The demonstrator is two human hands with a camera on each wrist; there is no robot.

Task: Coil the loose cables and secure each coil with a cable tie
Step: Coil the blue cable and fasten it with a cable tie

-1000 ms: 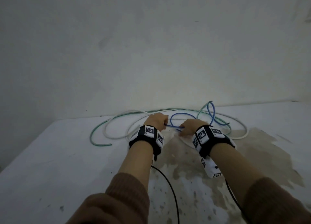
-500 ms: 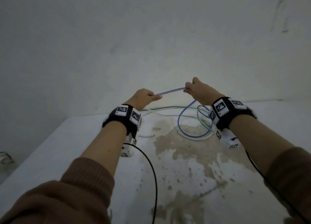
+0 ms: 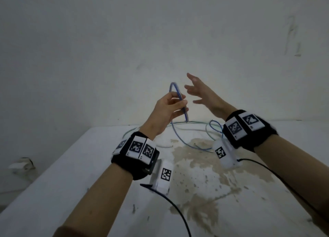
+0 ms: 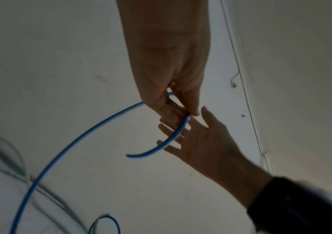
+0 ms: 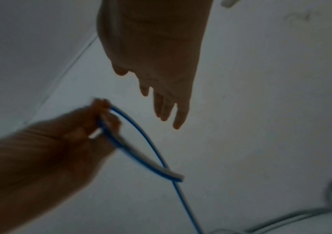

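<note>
My left hand [image 3: 170, 105] is raised above the table and pinches the blue cable [image 3: 175, 92] near its free end, which arcs up into a small loop. The cable's end [image 4: 130, 155] pokes out past the fingers [image 4: 189, 104]. The rest of the blue cable [image 3: 179, 139] hangs down to the table. My right hand [image 3: 199, 92] is beside the left, fingers spread, holding nothing. In the right wrist view the blue cable [image 5: 141, 137] loops from the left hand [image 5: 93, 125] while the right hand's fingers [image 5: 167, 109] stretch straight. White and green cables [image 3: 192, 125] lie tangled at the table's far edge.
The white table [image 3: 89, 192] has a brown stained patch [image 3: 201, 165] in the middle. A pale wall [image 3: 160, 41] stands right behind it. Black leads [image 3: 174, 208] run from both wrist cameras across the table's near part.
Both hands rose from the table with the blue cable stretched between them. Since then the right hand has let go and spread; the left hand alone keeps the cable, now bent into a loop.
</note>
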